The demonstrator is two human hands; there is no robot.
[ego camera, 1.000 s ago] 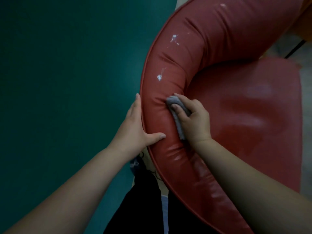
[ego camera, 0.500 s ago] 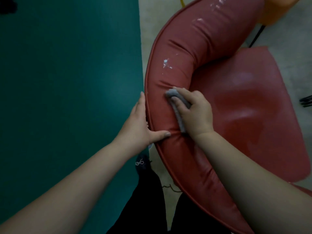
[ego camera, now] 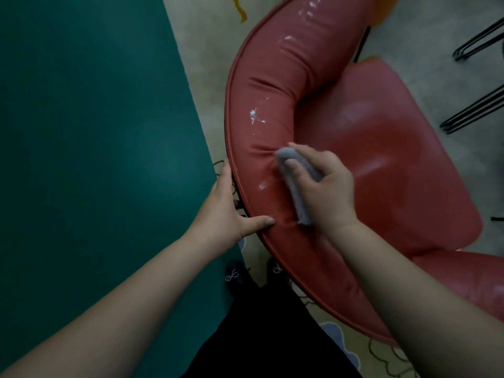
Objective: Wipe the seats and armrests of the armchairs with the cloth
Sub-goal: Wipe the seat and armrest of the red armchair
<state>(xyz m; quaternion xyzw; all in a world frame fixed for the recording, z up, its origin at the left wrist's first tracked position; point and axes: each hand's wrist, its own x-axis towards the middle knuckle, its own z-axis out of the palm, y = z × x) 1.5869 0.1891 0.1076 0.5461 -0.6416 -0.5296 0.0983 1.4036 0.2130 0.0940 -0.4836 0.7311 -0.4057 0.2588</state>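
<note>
At frame centre, right hand (ego camera: 324,186) gripping a folded grey cloth (ego camera: 296,184) against the red armchair's curved armrest (ego camera: 261,126), left hand (ego camera: 226,205) spread wide, bracing the rim, white flecks (ego camera: 255,115) above, seat (ego camera: 381,165) right, green floor (ego camera: 95,132) left.

The right hand (ego camera: 324,186) hides part of the cloth (ego camera: 297,184). The armchair (ego camera: 272,85) is cut off at the top and right edges.
</note>
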